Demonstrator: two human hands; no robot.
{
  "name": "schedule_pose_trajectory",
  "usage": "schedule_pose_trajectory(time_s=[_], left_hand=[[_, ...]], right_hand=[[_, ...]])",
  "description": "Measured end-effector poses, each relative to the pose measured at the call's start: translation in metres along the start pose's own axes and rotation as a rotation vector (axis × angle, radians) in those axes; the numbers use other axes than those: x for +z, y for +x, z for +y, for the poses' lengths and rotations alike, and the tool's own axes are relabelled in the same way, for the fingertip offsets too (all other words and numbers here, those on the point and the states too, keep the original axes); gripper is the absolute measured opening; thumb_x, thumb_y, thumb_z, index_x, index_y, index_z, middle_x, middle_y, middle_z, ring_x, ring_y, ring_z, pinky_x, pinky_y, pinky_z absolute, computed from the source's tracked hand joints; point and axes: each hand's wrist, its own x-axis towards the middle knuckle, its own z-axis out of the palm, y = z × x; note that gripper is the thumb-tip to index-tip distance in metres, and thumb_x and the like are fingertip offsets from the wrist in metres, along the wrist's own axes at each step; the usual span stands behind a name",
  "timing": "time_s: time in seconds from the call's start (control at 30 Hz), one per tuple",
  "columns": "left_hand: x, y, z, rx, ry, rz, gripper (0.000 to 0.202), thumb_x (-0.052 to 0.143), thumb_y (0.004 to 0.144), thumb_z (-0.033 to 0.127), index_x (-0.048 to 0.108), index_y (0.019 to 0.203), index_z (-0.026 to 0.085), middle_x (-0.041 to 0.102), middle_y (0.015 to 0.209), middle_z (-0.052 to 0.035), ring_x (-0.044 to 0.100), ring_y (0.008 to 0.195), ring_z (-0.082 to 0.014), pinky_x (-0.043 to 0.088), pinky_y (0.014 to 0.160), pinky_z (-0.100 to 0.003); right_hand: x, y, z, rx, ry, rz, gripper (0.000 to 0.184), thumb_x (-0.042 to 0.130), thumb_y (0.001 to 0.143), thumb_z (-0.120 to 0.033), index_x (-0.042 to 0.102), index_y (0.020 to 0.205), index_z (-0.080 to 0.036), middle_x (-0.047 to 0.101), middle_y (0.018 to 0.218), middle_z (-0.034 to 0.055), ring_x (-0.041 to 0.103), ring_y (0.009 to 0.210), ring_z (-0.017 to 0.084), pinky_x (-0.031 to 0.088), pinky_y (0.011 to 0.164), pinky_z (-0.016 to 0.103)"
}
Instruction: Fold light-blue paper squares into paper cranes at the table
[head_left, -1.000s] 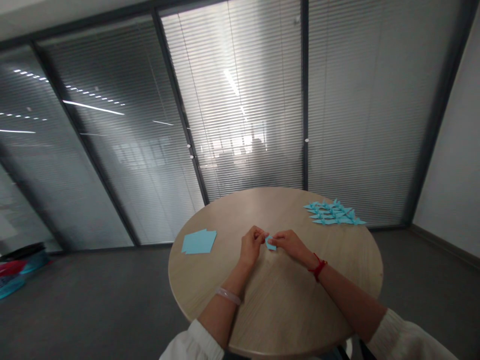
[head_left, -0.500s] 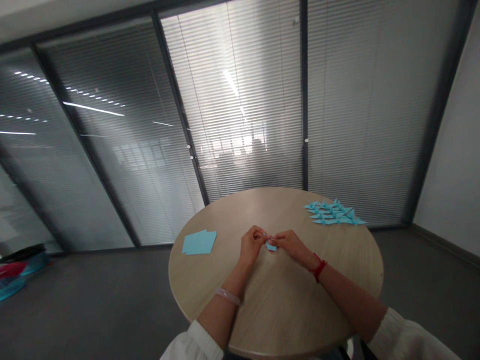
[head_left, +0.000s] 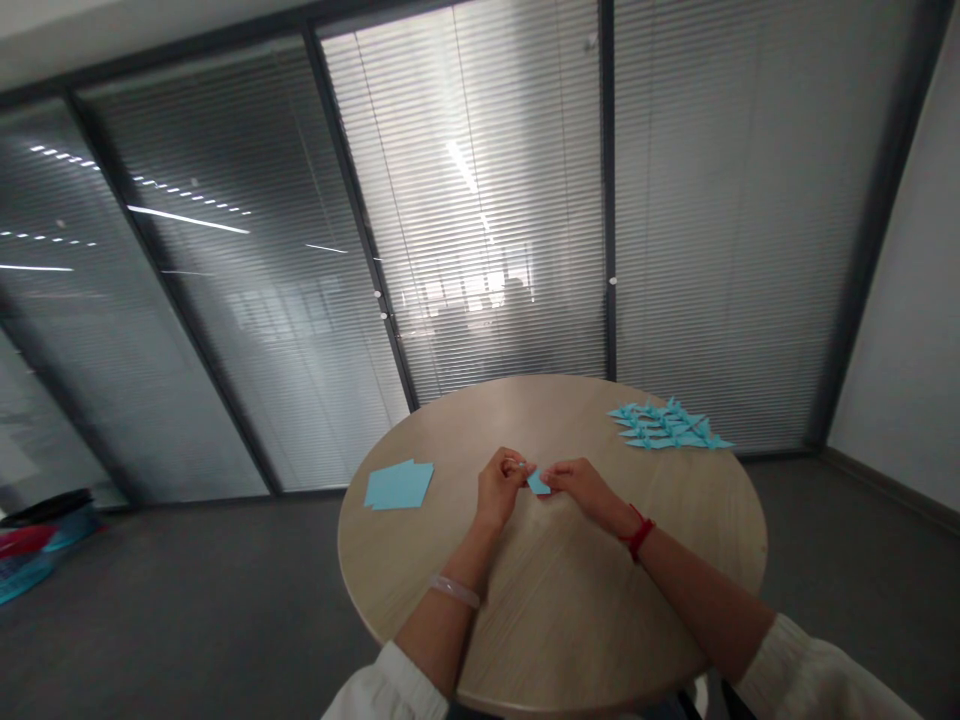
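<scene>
head view, left to right: on the floor at far left sits a blue and red heap (head_left: 30,560), perhaps baskets or bags; you can't tell which, nor what it holds. on the round wooden table (head_left: 559,610) lies a flat stack of blue origami paper (head_left: 398,485), to the left of your hands. your left hand (head_left: 500,488), a clear bangle (head_left: 454,591) on its wrist, and your right hand (head_left: 581,490), a red cord (head_left: 639,538) on its wrist, meet near the table's middle, both pinched closed on a small folded blue paper (head_left: 538,483) between them. toward the far right edge, folded blue paper cranes (head_left: 667,425) lie overlapping in a loose spread.
</scene>
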Motion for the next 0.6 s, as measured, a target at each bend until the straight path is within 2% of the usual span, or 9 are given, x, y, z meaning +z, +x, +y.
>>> schedule_pose_trajectory(time_s=[0.13, 0.23, 0.4, 0.47, 0.6], left_hand=[[-0.001, 0.001, -0.0012, -0.027, 0.008, -0.068, 0.032, 0.072, 0.062, 0.036, 0.059, 0.082, 0.015, 0.052, 0.052, 0.0053, 0.047, 0.047, -0.0082, 0.045, 0.052, -0.022], [-0.0018, 0.0018, -0.0015, -0.019, 0.108, -0.082, 0.027, 0.072, 0.061, 0.034, 0.064, 0.077, 0.014, 0.05, 0.051, 0.0051, 0.044, 0.046, -0.0074, 0.039, 0.048, -0.019], [-0.0027, 0.0023, -0.0025, 0.003, 0.198, -0.02, 0.021, 0.071, 0.061, 0.033, 0.065, 0.07, 0.015, 0.045, 0.047, 0.0059, 0.039, 0.044, -0.0066, 0.029, 0.044, -0.018], [-0.0024, 0.0021, -0.003, 0.004, 0.185, -0.01, 0.021, 0.07, 0.062, 0.033, 0.065, 0.07, 0.015, 0.045, 0.048, 0.0059, 0.04, 0.044, -0.0066, 0.03, 0.045, -0.018], [0.0, 0.0009, -0.0018, -0.031, 0.078, -0.026, 0.023, 0.071, 0.061, 0.033, 0.063, 0.071, 0.015, 0.051, 0.056, 0.0042, 0.049, 0.048, -0.0078, 0.04, 0.049, -0.019]], right_hand=[[-0.0015, -0.0006, 0.0009, -0.038, -0.103, 0.012, 0.035, 0.056, 0.074, -0.042, 0.072, 0.067, -0.012, 0.068, 0.064, 0.0047, 0.061, 0.063, 0.018, 0.043, 0.06, 0.025], [-0.0009, -0.0011, 0.0005, -0.038, -0.106, 0.015, 0.037, 0.056, 0.074, -0.045, 0.071, 0.067, -0.012, 0.068, 0.063, 0.0046, 0.062, 0.063, 0.018, 0.044, 0.06, 0.025], [0.0026, 0.0008, 0.0021, 0.087, 0.166, -0.018, 0.037, 0.066, 0.064, -0.047, 0.069, 0.07, -0.01, 0.069, 0.067, 0.0051, 0.065, 0.065, 0.021, 0.049, 0.065, 0.029], [0.003, 0.0019, 0.0044, 0.102, 0.23, -0.028, 0.038, 0.069, 0.061, -0.047, 0.067, 0.069, -0.011, 0.069, 0.068, 0.0052, 0.066, 0.067, 0.021, 0.05, 0.067, 0.03], [0.0021, 0.0026, 0.0089, 0.046, 0.156, -0.004, 0.038, 0.067, 0.064, -0.048, 0.067, 0.07, -0.011, 0.07, 0.067, 0.0065, 0.067, 0.067, 0.022, 0.05, 0.066, 0.031]])
